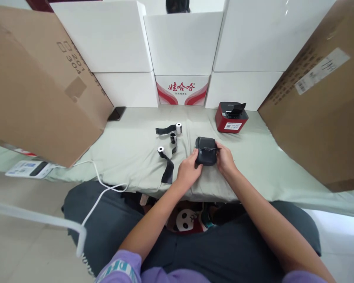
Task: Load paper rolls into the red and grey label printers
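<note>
A small black portable printer (206, 156) rests at the front middle of the cloth-covered table, with a dark paper strip (209, 149) across its top. My left hand (189, 169) grips its left side, thumb on the edge. On the opposite side, my right hand (225, 158) is closed around the printer's right edge, beside the strip's end; some fingers are hidden. To the left lie three small paper rolls with dark loose tails: an upper roll (178, 128), a middle roll (173, 138) and a lower roll (161, 150).
A red and black printer (231, 118) with dark paper sticking out stands at right rear. White boxes (183, 43) form a back wall. Brown cardboard panels flank the left (41, 78) and right (321, 102). A phone (117, 113) and white cable (98, 173) lie left.
</note>
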Demonstrator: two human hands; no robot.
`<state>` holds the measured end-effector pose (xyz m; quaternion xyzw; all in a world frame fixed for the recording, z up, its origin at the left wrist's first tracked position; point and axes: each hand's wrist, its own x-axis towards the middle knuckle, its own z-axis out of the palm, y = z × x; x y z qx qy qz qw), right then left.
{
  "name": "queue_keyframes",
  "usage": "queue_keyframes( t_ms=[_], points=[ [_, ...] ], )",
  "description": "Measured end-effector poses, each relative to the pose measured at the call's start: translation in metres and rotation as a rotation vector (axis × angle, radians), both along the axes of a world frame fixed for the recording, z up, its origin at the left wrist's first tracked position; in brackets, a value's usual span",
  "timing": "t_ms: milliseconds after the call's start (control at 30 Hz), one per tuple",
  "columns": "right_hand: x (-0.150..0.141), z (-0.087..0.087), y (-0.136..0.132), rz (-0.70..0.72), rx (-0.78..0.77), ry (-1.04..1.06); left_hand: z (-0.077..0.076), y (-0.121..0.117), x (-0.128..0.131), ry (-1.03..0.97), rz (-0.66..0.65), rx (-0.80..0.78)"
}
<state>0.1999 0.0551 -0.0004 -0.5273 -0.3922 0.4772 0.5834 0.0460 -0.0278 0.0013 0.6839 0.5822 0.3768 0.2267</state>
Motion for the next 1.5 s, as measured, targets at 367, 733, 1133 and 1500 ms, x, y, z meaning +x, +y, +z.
queue_keyframes(
  t_ms=[367, 733, 1133, 1500],
  points=[
    [0.012, -0.006, -0.009, 0.098, 0.091, -0.3, 0.004, 0.01, 0.002, -0.072, -0.026, -0.115],
    [0.012, -0.023, -0.01, 0.045, 0.261, -0.537, -0.01, 0.016, 0.004, 0.017, -0.028, -0.057],
    [0.013, -0.023, -0.01, 0.062, 0.279, -0.595, -0.013, 0.021, 0.003, 0.201, -0.02, -0.003],
    [0.012, -0.022, -0.011, 0.011, 0.204, -0.611, 0.0, 0.026, 0.0, 0.401, -0.016, -0.06]
  ],
)
